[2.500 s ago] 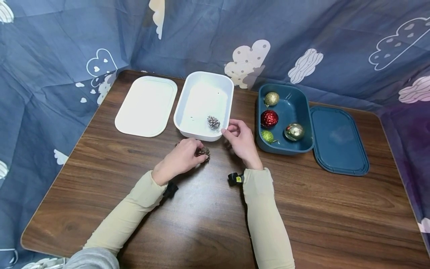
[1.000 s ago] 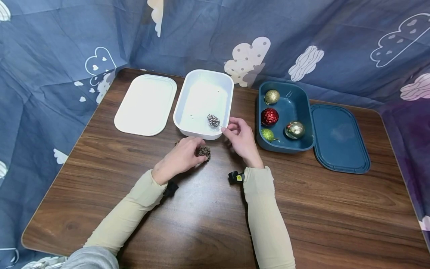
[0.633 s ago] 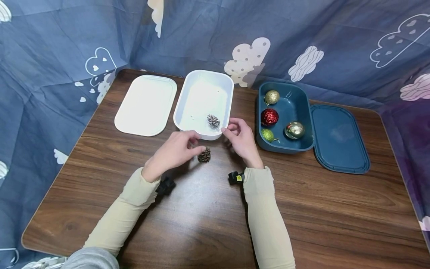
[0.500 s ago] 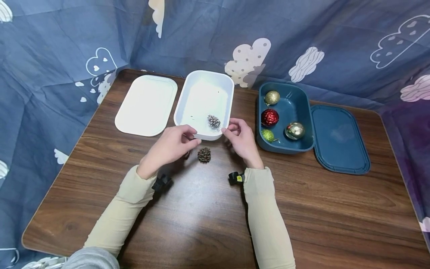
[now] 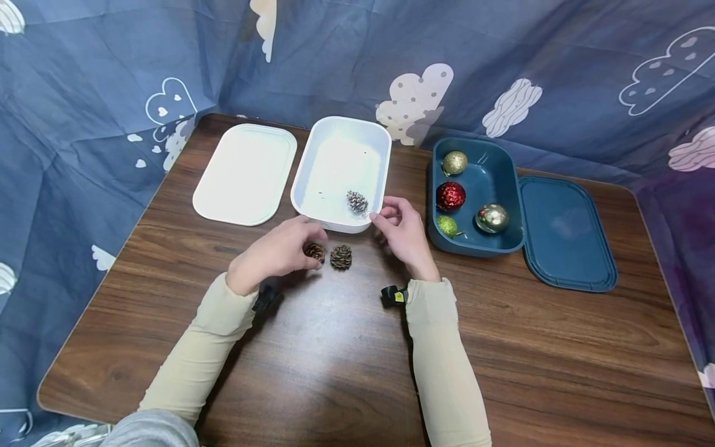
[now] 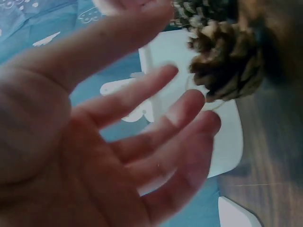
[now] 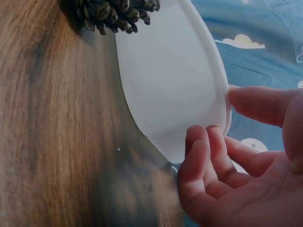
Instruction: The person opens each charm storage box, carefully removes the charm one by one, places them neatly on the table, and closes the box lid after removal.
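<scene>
In the head view my left hand [image 5: 279, 249] reaches over a brown pine cone [image 5: 315, 252], fingers and thumb spread around it. The left wrist view has a pine cone [image 6: 229, 64] just past those fingertips, with a gap to the thumb. A second brown pine cone [image 5: 341, 257] stands on the table to its right. My right hand [image 5: 404, 234] pinches the near right corner of a white plastic box [image 5: 329, 225], thumb at the rim and curled fingers against the outer wall. Inside that box lies a white-tipped pine cone [image 5: 356, 202].
A white lid [image 5: 246, 175] lies left of the white box. To the right, a dark blue box [image 5: 475, 249] holds several Christmas baubles, including a red bauble [image 5: 450, 196]. Its blue lid [image 5: 570, 233] lies beside it. A patterned curtain [image 5: 335, 62] hangs behind the wooden table [image 5: 335, 372].
My left hand has let go of the right-hand brown pine cone and moved left to the other one, which it had mostly hidden. The right hand keeps its grip on the white box.
</scene>
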### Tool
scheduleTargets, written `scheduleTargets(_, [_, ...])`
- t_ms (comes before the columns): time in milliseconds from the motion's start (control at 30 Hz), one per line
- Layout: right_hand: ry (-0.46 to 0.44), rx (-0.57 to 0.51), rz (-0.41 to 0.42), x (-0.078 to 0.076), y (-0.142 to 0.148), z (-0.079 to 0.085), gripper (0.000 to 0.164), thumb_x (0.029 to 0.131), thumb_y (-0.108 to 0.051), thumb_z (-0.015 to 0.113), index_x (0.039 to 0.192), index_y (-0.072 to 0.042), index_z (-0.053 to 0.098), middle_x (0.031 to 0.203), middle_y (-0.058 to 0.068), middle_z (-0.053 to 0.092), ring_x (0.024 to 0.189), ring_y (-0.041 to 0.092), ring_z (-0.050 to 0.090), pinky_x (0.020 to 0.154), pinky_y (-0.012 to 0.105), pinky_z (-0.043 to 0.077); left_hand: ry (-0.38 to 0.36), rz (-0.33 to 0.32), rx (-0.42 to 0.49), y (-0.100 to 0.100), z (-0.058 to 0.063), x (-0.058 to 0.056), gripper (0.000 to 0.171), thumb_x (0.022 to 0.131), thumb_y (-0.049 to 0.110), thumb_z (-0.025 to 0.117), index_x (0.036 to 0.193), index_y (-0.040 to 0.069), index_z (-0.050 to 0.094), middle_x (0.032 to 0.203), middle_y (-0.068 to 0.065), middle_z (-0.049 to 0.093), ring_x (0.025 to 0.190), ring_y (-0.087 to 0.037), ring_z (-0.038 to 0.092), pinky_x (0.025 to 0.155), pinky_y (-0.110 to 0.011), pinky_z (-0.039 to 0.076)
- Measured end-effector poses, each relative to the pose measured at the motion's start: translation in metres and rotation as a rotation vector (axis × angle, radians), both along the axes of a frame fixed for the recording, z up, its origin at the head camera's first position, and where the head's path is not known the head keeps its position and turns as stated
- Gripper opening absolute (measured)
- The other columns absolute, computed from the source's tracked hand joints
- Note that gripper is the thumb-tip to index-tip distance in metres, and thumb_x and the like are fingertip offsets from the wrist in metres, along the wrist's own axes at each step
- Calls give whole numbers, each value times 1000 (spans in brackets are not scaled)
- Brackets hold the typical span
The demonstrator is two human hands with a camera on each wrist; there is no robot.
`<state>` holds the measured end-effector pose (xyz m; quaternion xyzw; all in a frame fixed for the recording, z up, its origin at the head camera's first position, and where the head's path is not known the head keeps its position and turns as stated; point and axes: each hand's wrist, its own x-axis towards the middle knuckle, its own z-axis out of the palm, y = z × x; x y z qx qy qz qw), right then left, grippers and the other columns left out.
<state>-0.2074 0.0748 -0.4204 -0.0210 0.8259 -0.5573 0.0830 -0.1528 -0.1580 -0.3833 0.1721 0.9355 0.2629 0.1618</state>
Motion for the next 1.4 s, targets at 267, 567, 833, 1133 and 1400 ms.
scheduleTargets(267, [-1, -14, 6, -1, -2, 2, 48, 88, -17, 68, 131, -2, 52, 104, 11, 60, 83, 14, 58, 69, 21, 48, 43, -6, -141, -5, -7, 1, 34, 76, 7, 75, 108, 6, 65, 115, -14, 58, 105, -29, 57, 92, -43, 50])
scheduleTargets(567, [-3, 1, 7, -1, -3, 4, 48, 88, -17, 67, 131, -2, 52, 105, 12, 60, 83, 14, 57, 69, 21, 48, 96, 126, -201, -7, -7, 1, 36, 79, 16, 78, 108, 3, 63, 105, -17, 59, 94, -29, 59, 82, -43, 51])
scheduleTargets(833, [-1, 7, 9, 0, -4, 3, 48, 89, -17, 67, 131, -2, 52, 105, 11, 60, 83, 15, 57, 69, 22, 48, 56, 128, -157, -11, -5, 1, 42, 81, 25, 76, 114, 4, 63, 113, -16, 60, 102, -28, 59, 88, -44, 50])
scheduleTargets(1133, [3, 40, 0, 5, -1, 9, 49, 89, -20, 67, 133, -3, 51, 113, 14, 61, 93, 21, 59, 79, 28, 48, 102, 291, 139, -40, 11, -7, 32, 91, 29, 64, 107, 2, 66, 101, -15, 66, 93, -29, 62, 85, -41, 49])
scheduleTargets(1400, [226, 122, -24, 6, -4, 29, 44, 89, -16, 66, 129, -1, 54, 119, 16, 57, 101, 27, 60, 91, 38, 52, 33, 539, 446, -52, 4, -26, 35, 97, 24, 55, 120, -1, 63, 107, -22, 66, 85, -21, 66, 74, -24, 54])
